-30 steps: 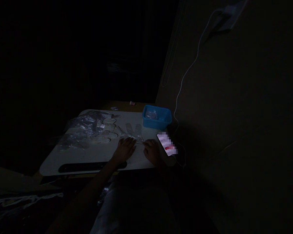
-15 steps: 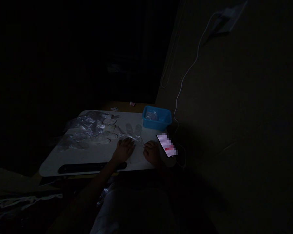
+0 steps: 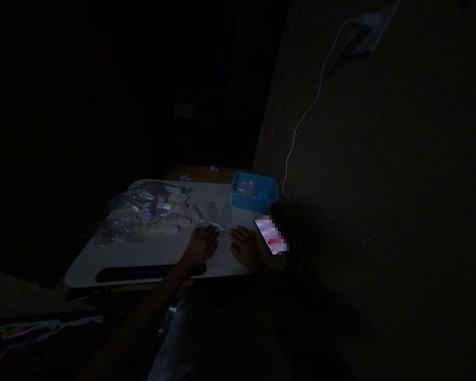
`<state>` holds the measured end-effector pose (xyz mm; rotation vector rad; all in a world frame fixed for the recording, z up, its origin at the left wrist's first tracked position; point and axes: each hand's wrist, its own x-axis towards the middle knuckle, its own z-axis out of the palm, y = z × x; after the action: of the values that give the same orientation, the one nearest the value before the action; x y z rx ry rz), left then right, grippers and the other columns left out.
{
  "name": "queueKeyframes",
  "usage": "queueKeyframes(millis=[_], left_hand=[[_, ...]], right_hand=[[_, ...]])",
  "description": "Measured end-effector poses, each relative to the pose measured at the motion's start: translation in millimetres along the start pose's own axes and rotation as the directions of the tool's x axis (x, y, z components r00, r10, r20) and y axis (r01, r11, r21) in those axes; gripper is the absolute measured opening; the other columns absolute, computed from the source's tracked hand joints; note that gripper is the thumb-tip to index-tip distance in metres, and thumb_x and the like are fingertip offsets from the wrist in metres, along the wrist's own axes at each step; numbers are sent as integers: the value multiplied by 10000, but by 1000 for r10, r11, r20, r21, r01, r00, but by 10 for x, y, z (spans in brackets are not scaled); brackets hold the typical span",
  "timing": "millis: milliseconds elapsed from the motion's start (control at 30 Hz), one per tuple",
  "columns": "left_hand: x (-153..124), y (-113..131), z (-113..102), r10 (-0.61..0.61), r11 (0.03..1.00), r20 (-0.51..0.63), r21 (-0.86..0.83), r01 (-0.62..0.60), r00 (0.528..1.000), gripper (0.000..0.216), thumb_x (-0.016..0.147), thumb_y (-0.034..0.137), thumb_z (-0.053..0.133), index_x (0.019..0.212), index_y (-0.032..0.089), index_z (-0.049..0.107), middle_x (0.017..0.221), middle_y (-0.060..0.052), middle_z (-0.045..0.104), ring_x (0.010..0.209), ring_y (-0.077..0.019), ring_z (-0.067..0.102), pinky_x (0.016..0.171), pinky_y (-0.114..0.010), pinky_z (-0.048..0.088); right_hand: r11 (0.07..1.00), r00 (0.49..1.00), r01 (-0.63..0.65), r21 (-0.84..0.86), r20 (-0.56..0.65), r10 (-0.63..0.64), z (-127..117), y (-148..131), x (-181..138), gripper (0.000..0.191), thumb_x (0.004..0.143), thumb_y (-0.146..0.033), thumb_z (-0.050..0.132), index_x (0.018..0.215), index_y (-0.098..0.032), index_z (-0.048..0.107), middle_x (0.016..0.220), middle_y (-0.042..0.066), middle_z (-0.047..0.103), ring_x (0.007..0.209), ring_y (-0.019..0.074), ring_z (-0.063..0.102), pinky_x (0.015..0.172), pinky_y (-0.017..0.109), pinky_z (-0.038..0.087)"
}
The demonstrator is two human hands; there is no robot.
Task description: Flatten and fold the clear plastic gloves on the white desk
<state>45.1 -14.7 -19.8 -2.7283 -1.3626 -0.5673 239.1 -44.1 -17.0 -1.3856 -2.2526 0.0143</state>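
On the white tabletop (image 3: 174, 254), a thin see-through plastic glove (image 3: 213, 210) lies spread, its finger-shaped parts pointing away from me. My left hand (image 3: 201, 243) rests flat at its near left side, fingers stretched forward over the plastic. At the near right side lies my right hand (image 3: 244, 246), palm down with the fingers apart and touching or very near the glove's edge. Neither hand grips anything that I can see. Dim light hides the glove's near part.
Crumpled clear plastic (image 3: 143, 203) and several pale, rounded pieces lie at the left. A blue basket (image 3: 255, 202) with a clear packet stands at the back right. A lit phone (image 3: 270, 235) lies beside my right hand. A white cable (image 3: 301, 124) runs down the wall.
My right hand's fingers have uncurled from the glove's edge and now lie flatter. The glove's fingers have shifted and spread apart a little. My left hand has barely moved.
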Motion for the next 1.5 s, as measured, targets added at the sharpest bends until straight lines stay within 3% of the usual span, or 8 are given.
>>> queueKeyframes(millis=[167,333,567,900,1133,1500], left_hand=[[5,25,-29,-9,1000,-26,8,9,1000,358,860,313,328,1110,193,555,1217,-93,542,1157,-231,443,937,-448,310],[-7,58,-85,-145,986,-117,66,153,983,356,855,322,337,1087,172,563,1186,-119,557,1143,-256,448,897,-440,331],[-1,43,-21,119,992,3,31,-119,993,400,887,333,290,1240,227,442,1315,-74,449,1241,-224,345,973,-465,243],[1,32,6,91,994,36,56,-93,995,408,880,378,305,1227,235,463,1333,-120,413,1265,-227,313,977,-496,224],[2,17,-9,116,992,50,39,-118,992,417,864,400,340,1215,224,481,1319,-136,428,1261,-250,317,962,-503,243],[1,16,-33,113,993,58,25,-115,992,433,860,443,334,1206,231,485,1314,-115,441,1268,-233,305,968,-461,260]], right_hand=[[1000,1000,-15,-15,24,15,-2,-6,7,310,800,-212,446,1082,-187,573,1192,54,562,1215,223,348,960,433,244],[1000,1000,-20,-3,3,20,-4,4,1,281,766,-201,479,1017,-192,606,1138,53,594,1173,223,390,955,410,253],[999,998,26,-25,51,-24,-20,-22,6,379,766,-237,488,1140,-191,525,1238,73,517,1217,230,332,962,427,233],[1000,1000,-13,-9,27,13,-5,-17,15,242,805,-208,455,1005,-190,592,1155,64,576,1121,199,430,950,388,257],[997,998,10,-71,58,-6,-51,-68,28,341,863,-287,394,1175,-187,486,1289,73,468,1228,223,308,960,426,217],[998,998,-26,-56,53,29,-52,-60,27,289,865,-255,386,1104,-183,532,1217,82,525,1177,209,364,952,408,225]])
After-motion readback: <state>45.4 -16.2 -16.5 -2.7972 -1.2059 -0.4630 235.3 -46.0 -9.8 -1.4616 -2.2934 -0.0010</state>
